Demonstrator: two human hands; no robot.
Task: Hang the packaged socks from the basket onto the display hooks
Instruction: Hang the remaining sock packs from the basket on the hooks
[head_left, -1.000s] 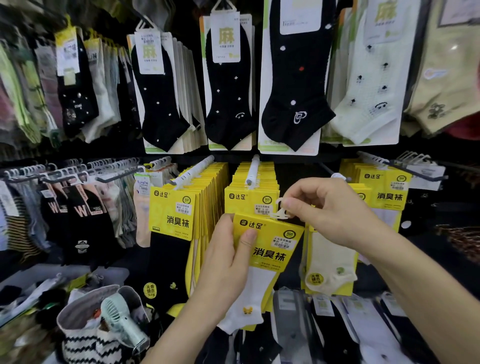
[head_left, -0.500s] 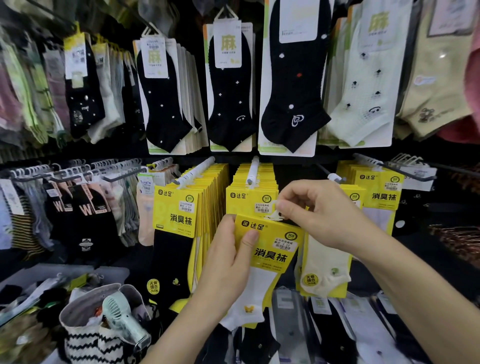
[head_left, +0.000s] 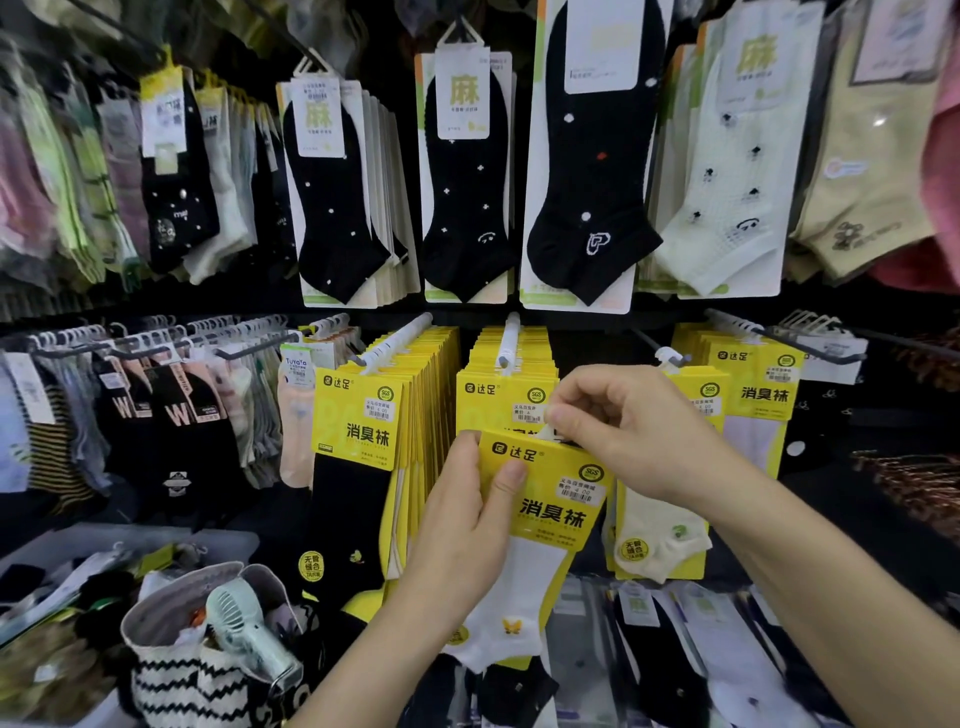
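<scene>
I hold a yellow-carded pack of white socks (head_left: 550, 512) in front of the lower rack. My left hand (head_left: 462, 525) grips its left edge, thumb on the card face. My right hand (head_left: 618, 426) pinches the small white hanger tab at the card's top. Just behind and above stands a display hook (head_left: 508, 343) loaded with several matching yellow packs (head_left: 498, 397). The pack is below that hook's tip, not on it. More yellow packs (head_left: 363, 415) hang on the hook to the left, and others (head_left: 753, 395) to the right.
A grey basket (head_left: 130, 540) with loose packs sits at the lower left. In front of it is a zigzag-patterned bag (head_left: 192, 680) holding a small pale green fan (head_left: 244, 634). Black and cream socks (head_left: 587, 171) hang on the upper row.
My hands and the pack stayed nearly in place. My right fingers closed tighter over the hanger tab, which now shows less. The camera view shifted slightly.
</scene>
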